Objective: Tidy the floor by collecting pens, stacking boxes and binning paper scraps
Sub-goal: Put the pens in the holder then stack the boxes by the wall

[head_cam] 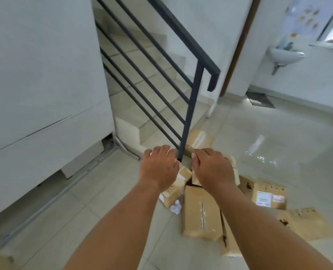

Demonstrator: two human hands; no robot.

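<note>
The floor (pixel 259 137) is pale tile with a glossy sheen that mirrors the light, while the painted wall (pixel 35 65) beside it looks flat and matt. The boxes (pixel 193 221) are plain brown cardboard, dull and a little scuffed (one carries a shiny strip of clear tape (pixel 202 212), another a smooth white paper label (pixel 264 198)), and the paper scrap (pixel 176 208) among them is white and crumpled. The stair railing (pixel 193 106) is dark painted metal with a smooth, low-sheen finish, and the sink (pixel 284 53) looks like glossy white ceramic.
</note>
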